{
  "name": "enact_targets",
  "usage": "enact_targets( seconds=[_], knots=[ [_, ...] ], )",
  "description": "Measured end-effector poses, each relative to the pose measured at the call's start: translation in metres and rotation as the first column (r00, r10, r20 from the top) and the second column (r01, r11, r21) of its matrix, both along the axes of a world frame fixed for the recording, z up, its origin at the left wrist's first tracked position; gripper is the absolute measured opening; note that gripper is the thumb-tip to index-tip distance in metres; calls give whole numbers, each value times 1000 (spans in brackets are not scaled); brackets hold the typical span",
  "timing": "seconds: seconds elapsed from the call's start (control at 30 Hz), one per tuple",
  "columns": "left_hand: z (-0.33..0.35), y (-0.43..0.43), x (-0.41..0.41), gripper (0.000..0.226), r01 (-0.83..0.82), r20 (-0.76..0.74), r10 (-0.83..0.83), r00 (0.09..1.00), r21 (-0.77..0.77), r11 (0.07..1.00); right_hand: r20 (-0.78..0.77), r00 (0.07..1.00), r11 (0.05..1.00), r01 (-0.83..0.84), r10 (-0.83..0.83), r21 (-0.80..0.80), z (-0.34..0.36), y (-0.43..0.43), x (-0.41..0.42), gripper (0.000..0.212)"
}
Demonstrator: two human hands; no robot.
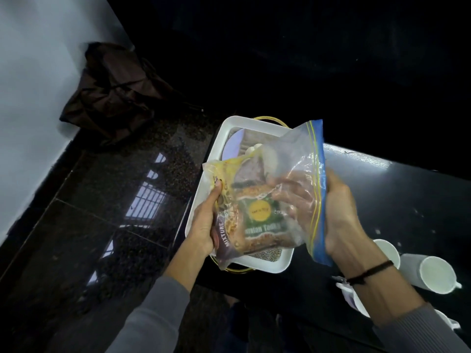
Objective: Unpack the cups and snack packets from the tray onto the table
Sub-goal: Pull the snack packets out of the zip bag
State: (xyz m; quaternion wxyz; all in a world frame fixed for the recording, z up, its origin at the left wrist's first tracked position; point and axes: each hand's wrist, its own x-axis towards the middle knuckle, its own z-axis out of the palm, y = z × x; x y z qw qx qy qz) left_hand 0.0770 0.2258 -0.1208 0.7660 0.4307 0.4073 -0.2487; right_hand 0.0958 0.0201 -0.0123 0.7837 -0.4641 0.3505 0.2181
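Observation:
I hold a clear zip bag (298, 159) with a blue seal strip above the white tray (229, 126). Snack packets show through it: a brown "MIXTURE" packet (225, 233) and a green packet (262, 217) with a yellow circle. My left hand (204, 222) grips the bag's left side around the mixture packet. My right hand (339, 207) holds the open blue edge, with its fingers reaching inside the bag towards the green packet. Two white cups (437, 275) (388, 250) stand on the dark table at the right.
The tray sits at the corner of the black table (382, 189), over a gold wire basket rim (270, 119). A pale plate (233, 146) and cloth lie in the tray. More white items (356, 301) lie under my right wrist. A dark bag (112, 90) slumps by the wall on the floor.

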Motion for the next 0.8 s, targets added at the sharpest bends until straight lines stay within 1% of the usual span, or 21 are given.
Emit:
enact_targets(
  seconds=[0.07,0.1,0.17,0.2,0.23,0.27,0.3,0.33,0.37,0.4,0.43,0.5,0.53,0.57,0.6,0.63,0.7,0.73,0.8],
  knots=[
    [5,1,0,58,-71,-4,71,997,82,994,-22,998,997,-56,55,-59,-5,2,2,23],
    [7,2,0,57,-110,1,110,994,122,986,-47,996,995,-80,77,-63,-7,4,2,19],
    [8,5,-2,56,-172,16,172,985,200,965,-162,981,994,-109,108,2,-10,6,1,27],
    [8,6,-3,53,-191,36,187,982,233,954,-208,967,989,-150,149,12,-12,8,1,30],
    [7,7,-4,46,-201,63,192,979,255,946,-224,956,980,-199,191,-12,-16,10,-1,32],
    [5,7,-5,38,-211,88,194,977,271,939,-221,944,961,-265,244,-73,-21,12,-2,35],
    [5,6,-7,33,-221,110,197,974,283,933,-210,931,934,-329,297,-137,-24,14,-4,38],
    [4,5,-9,31,-228,128,198,972,299,927,-198,909,888,-406,368,-215,-28,16,-7,40],
    [4,4,-10,32,-231,140,196,971,311,922,-183,874,830,-485,450,-276,-29,18,-10,37],
    [4,4,-12,34,-228,147,190,971,321,919,-171,833,760,-551,527,-344,-31,19,-13,29],
    [4,4,-14,35,-225,152,185,971,326,918,-161,816,724,-570,556,-389,-31,19,-15,24],
    [1,6,-16,30,-222,154,179,972,336,915,-177,794,615,-571,582,-543,-31,13,-19,30],
    [0,9,-16,26,-223,150,180,972,345,912,-147,797,579,-539,586,-611,-29,10,-19,32],
    [-2,12,-16,25,-227,145,187,972,356,906,-113,799,561,-507,590,-654,-28,6,-19,30],
    [-3,15,-16,25,-237,137,200,970,367,900,-95,810,562,-481,579,-673,-28,4,-17,27],
    [-4,18,-17,26,-246,128,213,969,375,894,-95,823,555,-459,561,-694,-28,1,-15,26],
    [-6,24,-18,27,-257,112,232,966,387,885,-82,832,483,-395,548,-782,-30,-4,-10,20],
    [-7,26,-19,28,-259,106,236,966,393,882,-54,849,459,-336,525,-822,-30,-7,-8,27],
    [-8,31,-20,31,-262,97,244,965,409,874,30,901,492,-208,432,-845,-28,-11,-7,46]
  ],
)
